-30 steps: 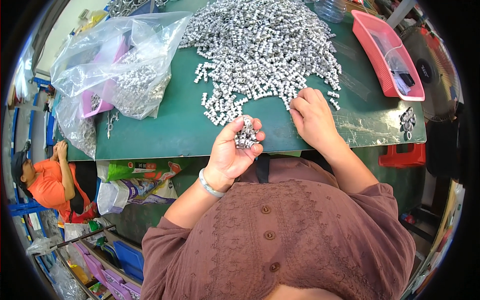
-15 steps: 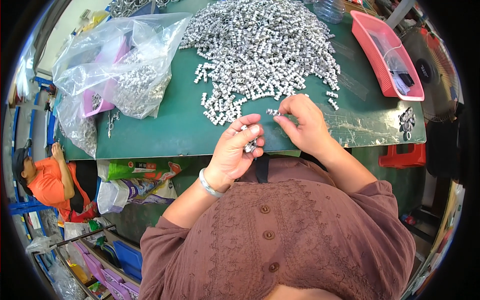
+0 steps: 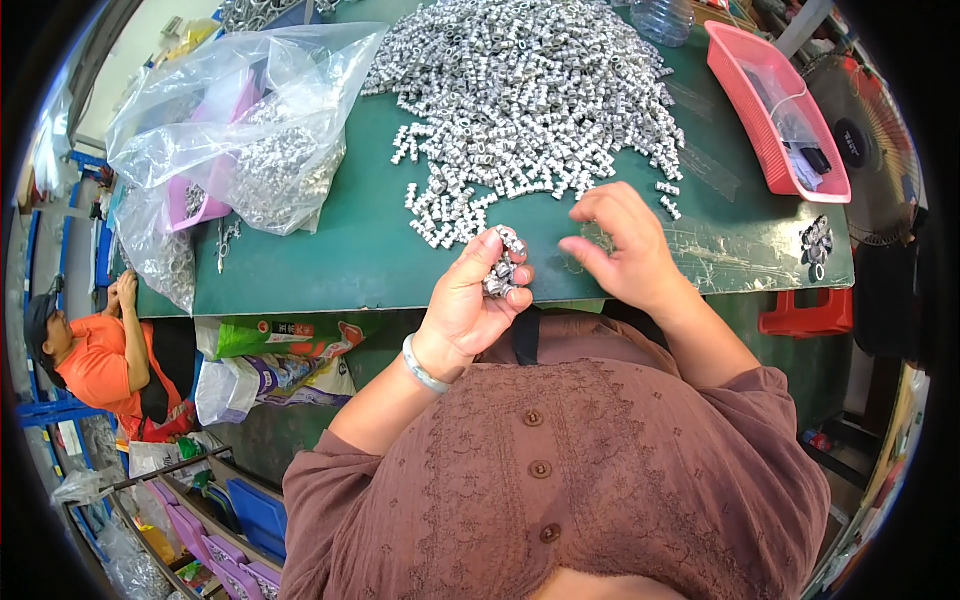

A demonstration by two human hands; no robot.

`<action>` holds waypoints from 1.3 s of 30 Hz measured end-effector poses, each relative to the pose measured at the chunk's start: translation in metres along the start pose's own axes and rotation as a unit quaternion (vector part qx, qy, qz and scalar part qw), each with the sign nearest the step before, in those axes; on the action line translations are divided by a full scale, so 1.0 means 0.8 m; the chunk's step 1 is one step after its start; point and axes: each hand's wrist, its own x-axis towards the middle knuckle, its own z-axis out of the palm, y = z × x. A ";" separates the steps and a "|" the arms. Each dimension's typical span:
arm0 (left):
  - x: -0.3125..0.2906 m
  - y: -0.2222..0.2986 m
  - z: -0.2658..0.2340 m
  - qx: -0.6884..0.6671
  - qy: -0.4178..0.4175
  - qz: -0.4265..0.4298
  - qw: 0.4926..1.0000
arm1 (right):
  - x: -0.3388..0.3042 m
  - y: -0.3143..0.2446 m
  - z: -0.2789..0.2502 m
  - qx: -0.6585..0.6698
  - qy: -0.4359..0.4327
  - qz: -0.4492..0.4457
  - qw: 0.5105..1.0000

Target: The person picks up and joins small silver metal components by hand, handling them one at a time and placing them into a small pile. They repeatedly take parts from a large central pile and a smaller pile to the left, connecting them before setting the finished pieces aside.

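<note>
Several small silvery metal fittings lie in my left hand, whose fingers curl round them. One more fitting sticks up between its thumb and index finger. To the right, above the table's near edge, my right hand is open, thumb and fingers apart, with nothing between them. A large heap of the same small fittings covers the far middle of the green table. Loose ones spread from the heap toward my hands.
At left, a clear plastic bag of small parts lies over a pink container. A pink basket stands at right, near dark rings and a fan. A red stool sits below; a person in orange is at far left.
The fitting that my right hand was pinching is now between the left thumb and index finger. My right hand has opened and moved slightly right, away from the left.
</note>
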 end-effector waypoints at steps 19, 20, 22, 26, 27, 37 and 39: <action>0.001 -0.001 -0.009 -0.021 -0.024 0.001 0.999 | -0.016 0.023 -0.004 -0.178 -0.041 0.090 0.979; 0.001 -0.002 -0.010 -0.011 -0.034 0.002 0.999 | -0.016 0.024 -0.003 -0.170 -0.034 0.079 0.982; 0.002 -0.002 -0.010 -0.001 -0.043 0.002 0.999 | -0.020 0.027 0.000 -0.163 -0.024 0.077 0.983; 0.001 -0.002 0.002 0.057 0.000 0.002 0.998 | -0.019 0.024 -0.001 -0.079 -0.002 0.103 0.992; 0.000 -0.002 0.004 0.086 0.012 0.009 0.996 | -0.018 0.021 -0.002 -0.078 -0.003 0.103 0.992; -0.002 -0.003 0.008 0.111 0.044 0.026 0.993 | -0.014 0.016 -0.011 -0.095 -0.106 0.066 0.988; -0.002 -0.005 0.007 0.139 0.048 0.030 0.989 | -0.012 0.013 -0.009 -0.063 -0.108 0.072 0.990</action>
